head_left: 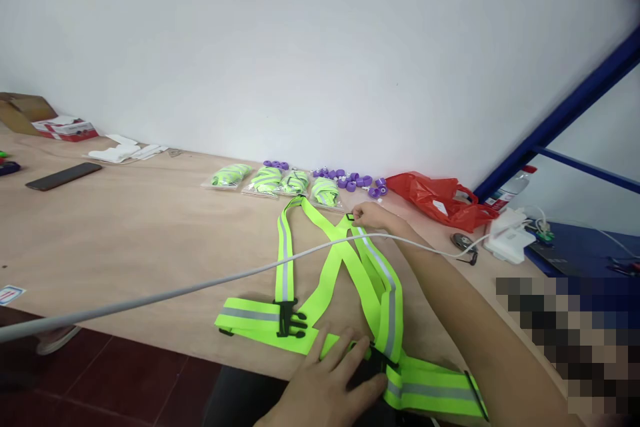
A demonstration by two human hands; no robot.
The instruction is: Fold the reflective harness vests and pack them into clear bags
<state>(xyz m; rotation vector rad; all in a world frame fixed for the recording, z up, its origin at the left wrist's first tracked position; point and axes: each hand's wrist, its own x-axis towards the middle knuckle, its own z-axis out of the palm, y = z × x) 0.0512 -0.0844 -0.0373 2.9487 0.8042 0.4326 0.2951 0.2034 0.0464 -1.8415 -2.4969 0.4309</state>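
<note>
A neon-green reflective vest (342, 252) made of elastic straps with grey stripes lies spread on the table, its straps crossing in the middle. At its far right shoulder, my right hand (374, 215) pinches the strap beside a small black slider (350, 217). My left hand (327, 380) rests with fingers spread on the waist belt near the table's front edge. Left of that hand is a black side-release buckle (290, 319), its prongs free. Another black buckle (383, 359) sits by my left fingertips, partly hidden. A grey cable (240, 273) passes across the view above the vest.
Several bagged reflective vests (267, 180) and purple rolls (353, 180) line the wall. A red plastic bag (435, 197), bottle (515, 187), tape measure (463, 242) and white power strip (509, 235) stand right. A dark phone-like slab (64, 175), papers (120, 150) and boxes (65, 128) lie left.
</note>
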